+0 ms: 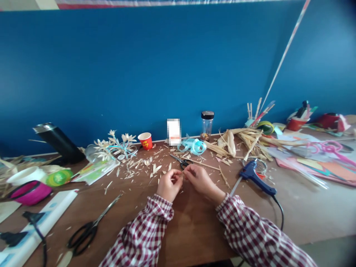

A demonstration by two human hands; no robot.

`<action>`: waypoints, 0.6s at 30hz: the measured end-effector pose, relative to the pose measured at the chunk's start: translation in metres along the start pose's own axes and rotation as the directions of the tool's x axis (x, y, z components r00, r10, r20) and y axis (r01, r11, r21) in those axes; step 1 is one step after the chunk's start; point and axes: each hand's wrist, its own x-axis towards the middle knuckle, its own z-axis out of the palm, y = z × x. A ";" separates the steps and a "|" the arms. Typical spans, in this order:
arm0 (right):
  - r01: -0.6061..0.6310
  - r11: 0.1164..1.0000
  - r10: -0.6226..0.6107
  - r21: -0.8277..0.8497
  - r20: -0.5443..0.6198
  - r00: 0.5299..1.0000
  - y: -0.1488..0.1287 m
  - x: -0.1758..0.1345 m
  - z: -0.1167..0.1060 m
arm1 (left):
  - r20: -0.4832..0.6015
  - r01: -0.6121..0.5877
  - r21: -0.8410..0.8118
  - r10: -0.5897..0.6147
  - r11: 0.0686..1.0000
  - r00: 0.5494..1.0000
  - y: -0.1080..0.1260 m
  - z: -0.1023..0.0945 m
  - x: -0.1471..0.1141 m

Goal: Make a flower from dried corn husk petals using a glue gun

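Observation:
My left hand point(170, 184) and my right hand point(200, 181) meet over the middle of the table, fingertips almost touching. The fingers of both are pinched closed around something small and pale that I cannot make out. Just beyond them lie small dark-handled scissors point(182, 162), partly hidden by my fingers. Pale cut husk petals point(155, 169) and scraps are strewn to the left of my hands. To the right of my right hand rests a blue glue gun point(257, 178), a clear glue stick at its back. Light-blue ribbon point(194, 145) lies curled behind the scissors.
Larger black-handled scissors point(83, 235) and a white power strip point(41, 226) lie at left. Husk flowers point(114, 144), a red paper cup point(145, 141) and a lidded jar point(207, 126) stand along the blue partition point(139, 66). Dried corn husks point(244, 139) and coloured paper point(314, 167) spread right.

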 end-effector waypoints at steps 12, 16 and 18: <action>0.146 0.977 -0.138 -0.155 0.061 0.989 -0.002 -0.002 -0.002 | 0.029 -0.059 0.319 0.052 0.946 0.998 0.003 -0.006 0.000; 0.149 0.974 -0.138 -0.172 0.076 0.987 -0.003 -0.002 -0.001 | 0.038 -0.063 0.365 0.053 0.929 0.998 0.007 -0.007 0.001; 0.146 0.974 -0.134 -0.173 0.078 0.988 -0.003 -0.002 -0.002 | 0.046 -0.059 0.358 0.046 0.932 0.998 0.007 -0.007 0.001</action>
